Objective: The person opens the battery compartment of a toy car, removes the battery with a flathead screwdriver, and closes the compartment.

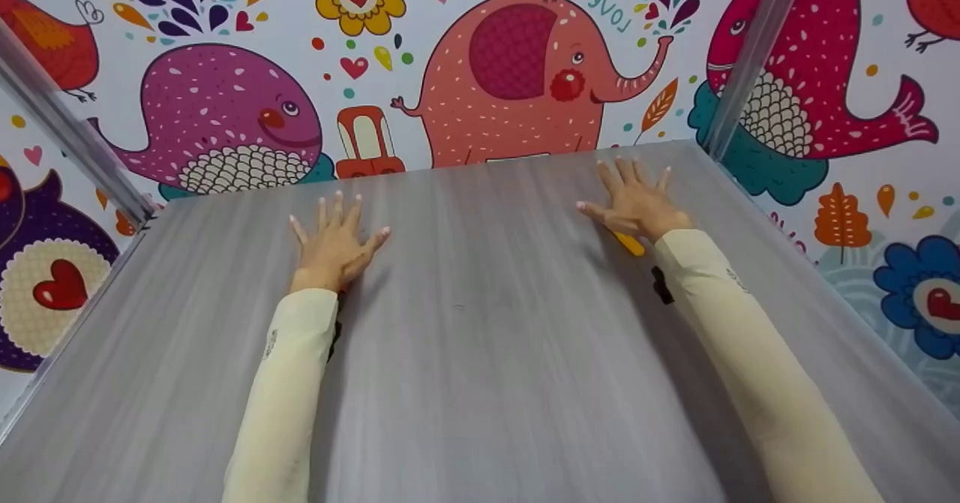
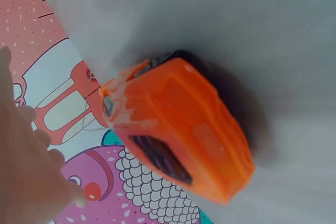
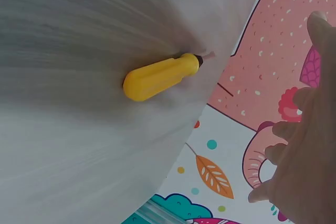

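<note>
My left hand [image 1: 328, 254] stretches forward over the table with its fingers spread and holds nothing. In the left wrist view an orange toy car [image 2: 184, 124] with dark windows sits on the table below that hand; the hand and sleeve hide nearly all of it in the head view. Farther right, my right hand [image 1: 637, 204] is likewise spread, with nothing in its grasp. Beneath its palm lies a yellow-handled screwdriver [image 3: 160, 78], its short tip pointing toward the back wall. Only the end of its yellow handle [image 1: 628, 242] shows in the head view.
The grey wood-grain table [image 1: 465, 353] reaches a back wall [image 1: 420, 52] printed with cartoon animals. Metal posts stand at the back left [image 1: 75, 128] and back right [image 1: 754, 67] corners. Pale sleeves cover both arms.
</note>
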Tool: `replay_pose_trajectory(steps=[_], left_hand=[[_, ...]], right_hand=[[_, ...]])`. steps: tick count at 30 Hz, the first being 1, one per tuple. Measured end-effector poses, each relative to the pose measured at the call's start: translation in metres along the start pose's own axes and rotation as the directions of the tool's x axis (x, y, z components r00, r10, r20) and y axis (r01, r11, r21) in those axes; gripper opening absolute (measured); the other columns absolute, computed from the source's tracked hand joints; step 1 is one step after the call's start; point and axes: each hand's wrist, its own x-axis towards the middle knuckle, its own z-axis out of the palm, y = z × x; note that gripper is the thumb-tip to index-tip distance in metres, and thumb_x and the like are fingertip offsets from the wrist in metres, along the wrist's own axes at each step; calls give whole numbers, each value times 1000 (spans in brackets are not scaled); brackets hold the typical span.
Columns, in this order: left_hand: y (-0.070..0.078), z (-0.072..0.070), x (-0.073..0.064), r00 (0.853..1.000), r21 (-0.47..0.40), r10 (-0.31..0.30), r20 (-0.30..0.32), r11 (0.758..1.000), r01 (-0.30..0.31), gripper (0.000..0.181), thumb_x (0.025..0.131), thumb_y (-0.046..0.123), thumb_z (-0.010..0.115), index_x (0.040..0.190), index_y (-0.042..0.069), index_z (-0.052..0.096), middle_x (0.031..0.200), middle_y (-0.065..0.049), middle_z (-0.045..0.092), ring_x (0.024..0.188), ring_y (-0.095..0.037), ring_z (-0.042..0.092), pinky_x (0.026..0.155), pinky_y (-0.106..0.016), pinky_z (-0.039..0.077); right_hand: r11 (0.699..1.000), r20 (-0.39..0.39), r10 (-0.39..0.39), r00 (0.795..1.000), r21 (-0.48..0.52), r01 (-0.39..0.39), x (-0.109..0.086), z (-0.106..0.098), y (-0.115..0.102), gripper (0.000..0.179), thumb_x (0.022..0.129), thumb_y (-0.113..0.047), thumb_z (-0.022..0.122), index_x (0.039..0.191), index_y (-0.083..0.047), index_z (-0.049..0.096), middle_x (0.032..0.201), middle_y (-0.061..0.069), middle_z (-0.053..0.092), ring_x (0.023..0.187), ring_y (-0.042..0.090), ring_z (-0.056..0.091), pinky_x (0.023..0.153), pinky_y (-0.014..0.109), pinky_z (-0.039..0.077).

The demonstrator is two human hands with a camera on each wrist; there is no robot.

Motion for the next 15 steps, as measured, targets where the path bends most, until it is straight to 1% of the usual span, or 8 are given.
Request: replay_pose_trajectory(steps=[3,9,15], left_hand=[[0,-2,-2,1000,11,9,2,1000,-9,90,97,71,31,162,15,5,168,-21,-1,153,-48,-5,111,-76,-16],[1,-6,-6,999,46,48,6,998,-49,87,98,66,35,162,15,7,169,-20,0,154,-46,-4,112,-76,-15],[4,-7,-10,996,58,87,16,994,-88,89,96,70,35,162,17,8,169,-18,1,154,-45,-6,111,-75,-18]], right_hand=[[1000,-2,-17,1000,-11,17,0,1,-5,108,82,-88,33,162,-24,-1,170,16,-4,154,47,-8,111,75,-18],[998,-3,-53,999,-26,52,-1,1,-15,105,83,-85,35,163,-23,4,170,15,-2,154,45,-6,113,73,-17],[998,14,-63,998,-22,63,-3,5,-26,102,85,-82,39,163,-25,6,170,14,-2,155,43,-8,114,71,-18]])
